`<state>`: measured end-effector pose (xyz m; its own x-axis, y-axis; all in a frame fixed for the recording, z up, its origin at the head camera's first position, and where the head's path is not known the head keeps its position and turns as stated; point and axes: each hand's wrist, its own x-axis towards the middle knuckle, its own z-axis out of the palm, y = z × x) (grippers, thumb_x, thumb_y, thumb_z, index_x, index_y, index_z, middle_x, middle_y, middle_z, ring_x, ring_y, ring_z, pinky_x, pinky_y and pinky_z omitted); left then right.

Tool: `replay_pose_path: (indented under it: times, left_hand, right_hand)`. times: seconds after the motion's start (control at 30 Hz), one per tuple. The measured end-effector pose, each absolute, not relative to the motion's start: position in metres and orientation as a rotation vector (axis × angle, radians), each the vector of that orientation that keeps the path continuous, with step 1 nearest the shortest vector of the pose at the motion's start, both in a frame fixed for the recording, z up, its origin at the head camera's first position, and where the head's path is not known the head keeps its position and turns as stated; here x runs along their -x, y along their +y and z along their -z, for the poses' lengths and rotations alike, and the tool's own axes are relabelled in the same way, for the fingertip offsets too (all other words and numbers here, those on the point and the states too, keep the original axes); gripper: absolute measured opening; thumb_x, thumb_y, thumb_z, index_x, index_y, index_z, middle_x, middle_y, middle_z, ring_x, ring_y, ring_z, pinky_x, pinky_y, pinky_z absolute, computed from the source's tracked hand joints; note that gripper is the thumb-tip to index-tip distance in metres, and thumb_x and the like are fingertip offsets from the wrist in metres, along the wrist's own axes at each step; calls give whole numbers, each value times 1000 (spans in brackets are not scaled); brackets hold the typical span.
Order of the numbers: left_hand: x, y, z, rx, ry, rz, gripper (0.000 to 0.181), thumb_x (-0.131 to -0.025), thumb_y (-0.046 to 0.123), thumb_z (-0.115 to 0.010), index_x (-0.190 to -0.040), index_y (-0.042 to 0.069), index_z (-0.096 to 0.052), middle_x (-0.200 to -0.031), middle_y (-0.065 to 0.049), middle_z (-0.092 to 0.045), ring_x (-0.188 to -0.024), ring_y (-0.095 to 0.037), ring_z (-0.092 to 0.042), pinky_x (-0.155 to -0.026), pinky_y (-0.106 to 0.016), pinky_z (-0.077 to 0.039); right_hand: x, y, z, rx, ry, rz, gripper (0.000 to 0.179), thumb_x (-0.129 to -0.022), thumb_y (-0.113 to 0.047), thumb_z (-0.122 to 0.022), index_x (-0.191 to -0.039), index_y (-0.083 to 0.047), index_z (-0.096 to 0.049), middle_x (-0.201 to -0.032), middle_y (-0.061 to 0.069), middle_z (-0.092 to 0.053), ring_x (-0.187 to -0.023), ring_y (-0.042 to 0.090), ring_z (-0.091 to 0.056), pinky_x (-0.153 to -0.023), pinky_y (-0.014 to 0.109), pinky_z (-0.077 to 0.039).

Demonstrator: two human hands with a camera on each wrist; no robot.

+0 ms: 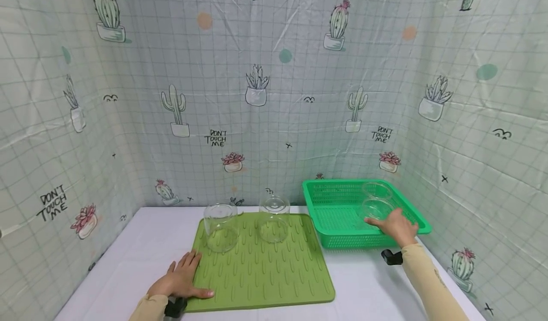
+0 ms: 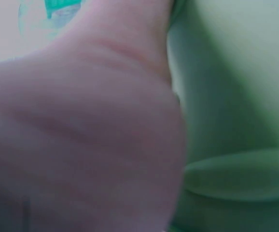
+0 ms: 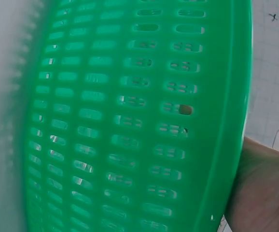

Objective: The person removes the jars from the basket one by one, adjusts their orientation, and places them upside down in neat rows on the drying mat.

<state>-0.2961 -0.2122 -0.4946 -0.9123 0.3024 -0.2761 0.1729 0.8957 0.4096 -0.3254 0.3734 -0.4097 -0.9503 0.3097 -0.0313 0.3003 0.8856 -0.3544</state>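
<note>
Head view: clear jar [image 1: 377, 203] in the basket [image 1: 342, 241], right hand [image 1: 399, 227] at its near side, thumb wide of the fingers; whether they grip, I can't tell. Probably light, stiff, slick, breakable: take it round the body. Left hand [image 1: 181, 280] spread on mat [image 1: 265, 285].

Left wrist: hand beside mat, blurred.

Right wrist: basket wall; fingers hidden.

Green mat [image 1: 265, 283], ridged, lying flat; two clear cups, left one [image 1: 220, 228] and right one [image 1: 274, 221], standing near its far edge. Right of mat: green slotted basket [image 1: 359, 241], upright, third clear cup [image 1: 376, 201] inside, toward right side.
</note>
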Motion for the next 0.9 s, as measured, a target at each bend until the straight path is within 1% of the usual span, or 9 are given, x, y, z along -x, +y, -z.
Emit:
replay_pose_path:
  times: [0.13, 0.3, 0.4, 0.47, 0.5, 0.57, 0.7, 0.77, 0.9]
  left_hand:
    - [296, -212, 492, -359, 2734, -554, 126, -64, 73, -73, -149, -7, -25, -155, -32, -17, -141, -52, -18, -108, -73, -12]
    - [295, -212, 493, -364, 2741, -573, 126, -63, 73, -74, -148, -7, -25, -154, -32, -18, -141, -52, -19, -108, -74, -13]
    - [294, -212, 494, -363, 2747, -573, 126, -63, 72, -74, -149, -7, -25, -154, -32, -19, -141, -52, -19, -108, -74, -13]
    - [293, -212, 495, -365, 2749, -572, 126, -63, 73, -74, -149, -7, -25, -154, -32, -19, -141, -52, -19, -108, -74, -13]
    - [293, -211, 495, -367, 2749, -570, 126, -63, 73, -73, -149, -6, -25, -154, -32, -19, -141, -52, -19, -108, -74, -13]
    - [293, -211, 495, -371, 2750, -570, 126, -63, 73, -73, -149, -7, -25, -154, -32, -19, -141, -51, -19, -108, -74, -12]
    - [292, -210, 493, -375, 2747, -569, 127, -64, 74, -73, -149, -7, -24, -154, -32, -19, -142, -51, -18, -109, -73, -13]
    - [290, -209, 489, -375, 2743, -554, 126, -64, 74, -72, -149, -7, -24, -155, -32, -18, -142, -51, -18, -109, -73, -13]
    - [286, -207, 479, -379, 2739, -524, 122, -68, 69, -73, -148, -8, -24, -154, -33, -18, -141, -52, -18, -109, -72, -14]
  right_hand:
    - [331, 375, 407, 490, -3074, -608, 132, -81, -74, -55, -139, 27, 6, -120, 45, -50, -123, 61, -36, -102, 78, -15]
    - [337, 374, 411, 469, -3052, -685, 135, -80, -74, -56, -139, 24, 14, -134, 50, -33, -121, 61, -39, -99, 79, -20]
    - [340, 373, 414, 443, -3029, -697, 135, -80, -74, -57, -140, 23, 14, -131, 49, -38, -109, 57, -52, -92, 72, -36]
    - [342, 373, 415, 418, -3008, -711, 136, -79, -74, -58, -141, 22, 14, -127, 48, -43, -94, 50, -60, -79, 61, -47]
    - [342, 373, 416, 403, -2997, -717, 135, -79, -74, -58, -141, 22, 14, -121, 47, -48, -84, 44, -62, -69, 54, -49]
    - [344, 373, 418, 377, -2976, -736, 135, -78, -74, -60, -142, 21, 13, -110, 45, -54, -70, 34, -60, -54, 42, -46]
    - [347, 372, 421, 359, -2946, -768, 134, -77, -73, -62, -143, 21, 7, -87, 28, -58, -60, 24, -50, -46, 34, -38]
    - [348, 373, 422, 363, -2937, -781, 134, -76, -73, -63, -143, 20, 6, -83, 23, -57, -59, 23, -47, -45, 34, -36]
    - [350, 372, 424, 370, -2912, -817, 134, -75, -73, -63, -145, 18, 6, -95, 30, -58, -61, 24, -48, -46, 35, -37]
